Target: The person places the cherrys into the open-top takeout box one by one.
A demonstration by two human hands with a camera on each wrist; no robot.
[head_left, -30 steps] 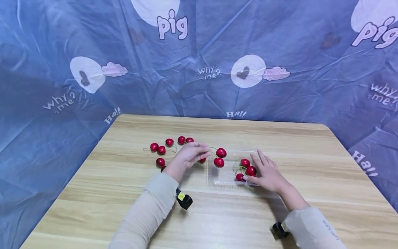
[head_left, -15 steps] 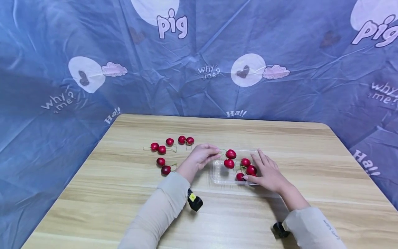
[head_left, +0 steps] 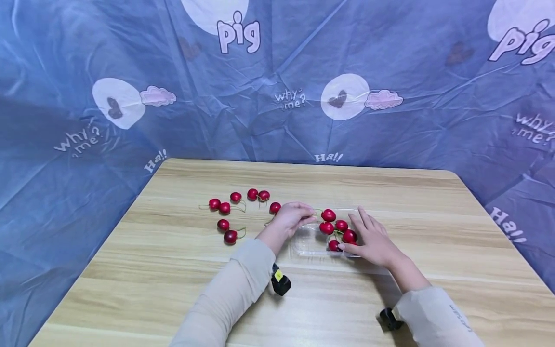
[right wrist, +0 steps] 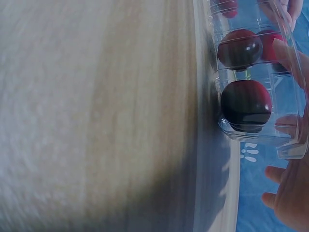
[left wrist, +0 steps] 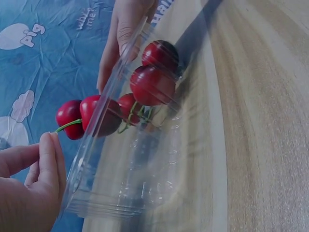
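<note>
My left hand [head_left: 295, 215] pinches the green stem of a pair of red cherries [head_left: 327, 220], holding them over the clear plastic tray [head_left: 303, 245]. In the left wrist view the fingertips [left wrist: 48, 159] hold the stem while the pair [left wrist: 89, 115] hangs just above the tray's rim [left wrist: 104, 104]. My right hand [head_left: 374, 241] rests with straight fingers on the tray's right side. Several cherries [head_left: 342, 234] lie inside the tray; the right wrist view shows them [right wrist: 245, 101] through the clear wall.
Several loose cherries [head_left: 236, 202] lie on the wooden table [head_left: 303, 299] to the left of the tray, one [head_left: 275, 207] close behind my left hand. A blue printed cloth [head_left: 277, 82] hangs behind and round the table.
My left hand has carried the cherry pair rightward from the tray's left edge to over the tray, near the cherries inside. A loose cherry behind the hand is now uncovered. The right hand stayed put.
</note>
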